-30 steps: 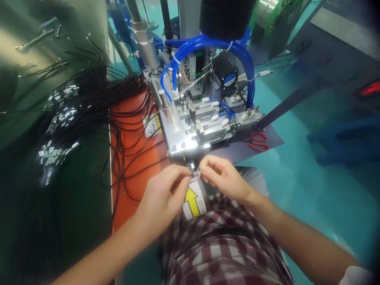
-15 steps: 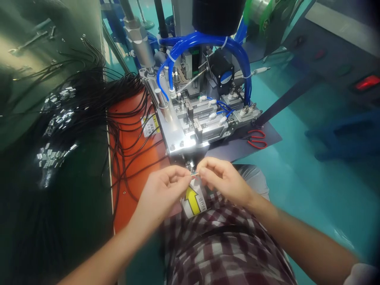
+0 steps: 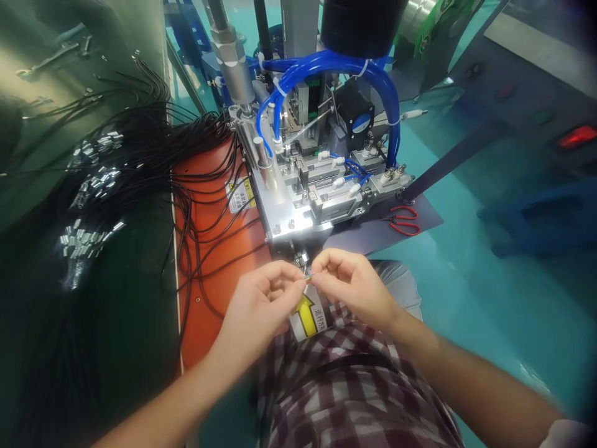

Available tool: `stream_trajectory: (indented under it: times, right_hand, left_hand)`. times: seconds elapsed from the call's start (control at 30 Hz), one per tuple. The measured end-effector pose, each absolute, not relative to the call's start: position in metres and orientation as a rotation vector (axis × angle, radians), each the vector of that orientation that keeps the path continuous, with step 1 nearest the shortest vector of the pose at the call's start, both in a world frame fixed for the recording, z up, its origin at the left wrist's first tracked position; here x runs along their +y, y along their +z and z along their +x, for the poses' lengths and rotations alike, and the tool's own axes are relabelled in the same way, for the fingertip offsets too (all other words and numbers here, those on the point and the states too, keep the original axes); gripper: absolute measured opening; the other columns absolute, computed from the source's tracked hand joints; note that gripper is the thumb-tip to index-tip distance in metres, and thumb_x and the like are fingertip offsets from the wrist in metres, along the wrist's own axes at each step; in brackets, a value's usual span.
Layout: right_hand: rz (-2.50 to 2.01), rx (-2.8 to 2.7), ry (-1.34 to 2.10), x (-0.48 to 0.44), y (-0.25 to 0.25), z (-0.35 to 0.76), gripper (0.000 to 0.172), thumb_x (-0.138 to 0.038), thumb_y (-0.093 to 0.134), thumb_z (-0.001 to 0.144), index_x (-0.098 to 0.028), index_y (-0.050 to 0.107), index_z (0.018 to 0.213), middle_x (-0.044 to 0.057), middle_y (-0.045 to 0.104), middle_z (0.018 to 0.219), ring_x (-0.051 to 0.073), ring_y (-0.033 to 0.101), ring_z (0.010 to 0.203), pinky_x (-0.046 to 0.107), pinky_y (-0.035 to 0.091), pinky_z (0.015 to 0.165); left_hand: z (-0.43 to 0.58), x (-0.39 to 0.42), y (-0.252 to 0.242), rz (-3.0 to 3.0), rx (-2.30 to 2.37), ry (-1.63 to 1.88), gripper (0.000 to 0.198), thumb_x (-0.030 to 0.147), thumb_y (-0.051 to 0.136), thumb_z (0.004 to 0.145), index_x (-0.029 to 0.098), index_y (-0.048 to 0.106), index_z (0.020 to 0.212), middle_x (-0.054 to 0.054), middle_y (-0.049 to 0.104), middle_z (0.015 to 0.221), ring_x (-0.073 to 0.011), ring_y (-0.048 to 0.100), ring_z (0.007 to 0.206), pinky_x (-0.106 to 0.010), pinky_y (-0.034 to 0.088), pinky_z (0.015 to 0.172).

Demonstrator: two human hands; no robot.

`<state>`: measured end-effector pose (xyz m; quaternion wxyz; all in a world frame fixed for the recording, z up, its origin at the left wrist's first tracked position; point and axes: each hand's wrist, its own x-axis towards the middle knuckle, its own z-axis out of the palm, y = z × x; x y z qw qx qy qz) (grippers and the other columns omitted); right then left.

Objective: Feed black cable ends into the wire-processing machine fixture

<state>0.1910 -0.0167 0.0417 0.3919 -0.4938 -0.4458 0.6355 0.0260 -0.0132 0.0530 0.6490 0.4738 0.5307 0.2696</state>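
Pinching a fine wire just in front of a polished-metal pneumatic machine, a worker's left hand and right hand each close thumb and forefinger on it. The strand looks featherlight, bendy and easily kinked, probably best held near its tip, though the end is too small to make out. Smooth black cables drape across an orange tabletop left of the machine; slim red-handled snips lie to its right.

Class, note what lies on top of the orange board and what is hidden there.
Black cables cross the orange board, and a label sits beside the machine. The left hand and forearm hide part; what lies beneath them cannot be seen.
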Motion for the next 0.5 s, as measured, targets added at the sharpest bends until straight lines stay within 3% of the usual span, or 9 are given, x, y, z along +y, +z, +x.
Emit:
stream_trajectory:
  times: [0.13,0.3,0.5]
  right_hand:
    - [-1.283,-1.069,1.671,-0.016,0.0463,0.1882,0.012,-0.018,0.06,0.078,-0.017,0.054,0.067,-0.008,0.045,0.05,0.006,0.037,0.044,0.019,0.029,0.043]
    - [-1.324,-1.059,1.646,-0.0169,0.0481,0.1864,0.01,-0.019,0.062,0.078,-0.016,0.056,0.07,-0.008,0.047,0.052,0.006,0.041,0.046,0.019,0.033,0.045]
    - [-1.316,-1.067,1.59,-0.0157,0.045,0.1862,0.011,-0.021,0.063,0.079,-0.015,0.058,0.071,-0.006,0.051,0.055,0.006,0.042,0.048,0.019,0.035,0.046]
  left_hand:
    - [0.0253,-0.0141,0.0506,0.99,1.187,0.669,0.018,0.032,0.065,0.083,0.016,0.06,0.079,0.009,0.042,0.053,-0.0035,0.034,0.047,-0.012,0.031,0.045]
    - [0.0261,-0.0126,0.0512,0.959,1.155,0.687,0.017,0.031,0.063,0.085,0.015,0.059,0.078,0.01,0.04,0.05,-0.0018,0.027,0.043,-0.011,0.022,0.04]
    - [0.0263,-0.012,0.0535,0.989,1.195,0.664,0.018,0.031,0.062,0.085,0.015,0.059,0.077,0.01,0.04,0.05,-0.0017,0.027,0.043,-0.011,0.021,0.04]
